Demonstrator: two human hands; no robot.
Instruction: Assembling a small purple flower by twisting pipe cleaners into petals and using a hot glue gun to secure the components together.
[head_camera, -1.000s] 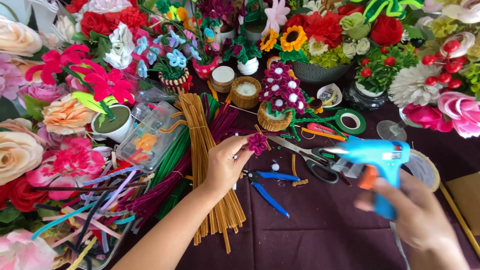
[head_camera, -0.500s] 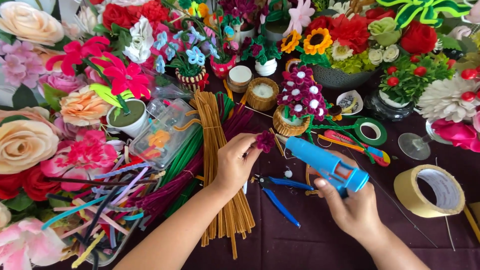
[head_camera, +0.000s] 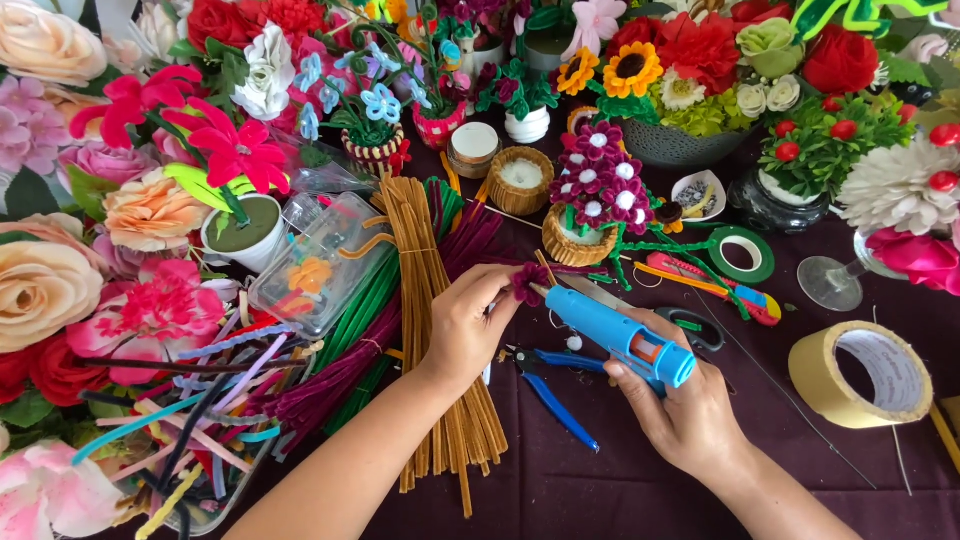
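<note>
Dark maroon tablecloth (head_camera: 600, 500), crowded with handmade flowers and bundled pipe cleaners (head_camera: 440, 330). Left hand (head_camera: 465, 330) pinches a small maroon flower (head_camera: 527, 283) between its fingertips, raised clear of the clutter — presented to the nozzle. Right hand (head_camera: 690, 415) is closed round a blue glue gun (head_camera: 620, 335), tip touching the flower's base. Blue pliers (head_camera: 550, 385) lie beneath, unused.

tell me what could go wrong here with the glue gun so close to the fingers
The blue glue gun in the right hand has its nozzle against the small maroon flower, pinched by the left hand; hot glue could likely reach those fingertips. The tan pipe cleaner bundle lies right under the left hand, so drips might stick to the stems.
</note>
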